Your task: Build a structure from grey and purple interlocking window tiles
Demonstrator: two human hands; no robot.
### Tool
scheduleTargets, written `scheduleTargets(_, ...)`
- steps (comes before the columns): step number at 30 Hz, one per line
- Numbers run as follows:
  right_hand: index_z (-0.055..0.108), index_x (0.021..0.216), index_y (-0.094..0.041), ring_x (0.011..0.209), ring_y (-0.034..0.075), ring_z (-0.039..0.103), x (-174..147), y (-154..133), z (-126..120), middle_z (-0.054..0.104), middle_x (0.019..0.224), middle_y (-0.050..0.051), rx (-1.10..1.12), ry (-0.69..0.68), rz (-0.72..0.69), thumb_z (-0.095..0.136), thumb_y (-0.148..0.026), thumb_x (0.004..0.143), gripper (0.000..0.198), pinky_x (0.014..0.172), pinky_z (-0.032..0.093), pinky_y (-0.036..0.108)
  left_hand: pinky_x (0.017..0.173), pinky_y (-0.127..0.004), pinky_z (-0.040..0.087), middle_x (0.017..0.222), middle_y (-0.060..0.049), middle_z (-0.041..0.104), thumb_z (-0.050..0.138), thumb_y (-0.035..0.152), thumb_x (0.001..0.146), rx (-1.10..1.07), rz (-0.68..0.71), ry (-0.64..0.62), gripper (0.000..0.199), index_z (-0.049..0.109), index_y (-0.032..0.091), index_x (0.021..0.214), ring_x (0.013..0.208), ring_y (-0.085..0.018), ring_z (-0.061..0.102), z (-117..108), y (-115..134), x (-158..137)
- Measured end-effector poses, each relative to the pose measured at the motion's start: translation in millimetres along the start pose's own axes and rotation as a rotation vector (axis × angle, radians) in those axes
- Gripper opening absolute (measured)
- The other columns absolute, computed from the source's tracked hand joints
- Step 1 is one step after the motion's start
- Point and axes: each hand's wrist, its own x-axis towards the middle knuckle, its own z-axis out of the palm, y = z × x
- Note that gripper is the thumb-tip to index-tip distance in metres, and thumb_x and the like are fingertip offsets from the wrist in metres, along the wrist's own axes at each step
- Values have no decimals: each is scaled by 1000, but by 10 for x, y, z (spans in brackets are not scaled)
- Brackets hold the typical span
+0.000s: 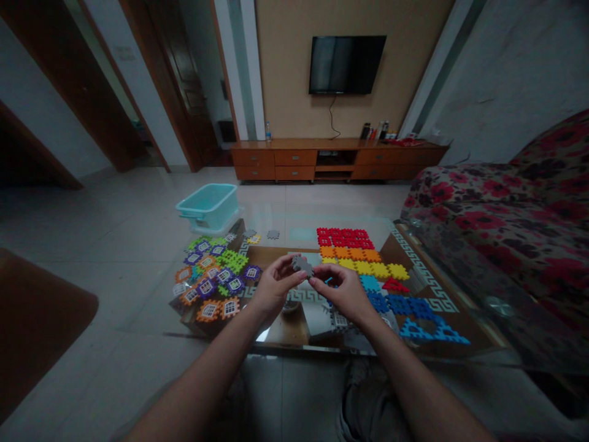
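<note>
Between my two hands, above the glass table, is a grey interlocking tile (302, 266) with notched edges. My left hand (280, 281) grips its left side between thumb and fingers. On the other side, my right hand (343, 288) pinches its lower right edge. To the right lie rows of tiles sorted by colour: red tiles (345, 237), orange tiles (350, 253), yellow tiles (372, 269) and blue tiles (409, 305). Partly behind my right hand are grey tiles (339, 321). A mixed pile of purple, orange and green tiles (214, 270) spreads on the left.
A glass-topped table (288, 334) stands before me. Beyond its far left corner is a turquoise plastic bin (209, 212). More grey tiles (273, 234) lie near the far edge. A floral sofa (497, 202) borders the right, and a brown rounded seat (41, 325) is at left.
</note>
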Motion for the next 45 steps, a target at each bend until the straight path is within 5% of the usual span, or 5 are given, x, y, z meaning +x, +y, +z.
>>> scheduleTargets(6,72,89,-16,67,17,61,8,35,-12,72,81,7,58,-17,24,74,-40,71,29,61,47,30,96,-34,47,113,-11,70,87,24,64,8,-26,-12,48,70,16,108,104,-20,64,-8,34,2)
scheduleTargets(11,71,87,-17,73,18,65,35,69,-36,73,84,7,201,-53,90,77,-42,68,32,70,52,34,89,-31,49,113,-11,69,77,38,76,-10,-53,1,37,73,15,104,106,-21,62,-24,105,4)
scheduleTargets(18,71,86,-17,72,18,64,34,50,-65,73,83,6,169,-88,97,76,-42,69,30,67,51,32,77,-26,50,93,-7,72,80,38,72,189,40,72,31,75,16,93,85,-15,64,-143,43,84)
scheduleTargets(45,70,86,-16,69,15,63,33,12,-162,72,80,4,189,-130,105,76,-38,70,28,66,50,30,79,-30,49,84,-5,74,83,36,68,271,53,47,28,76,16,86,74,-15,64,-189,74,83)
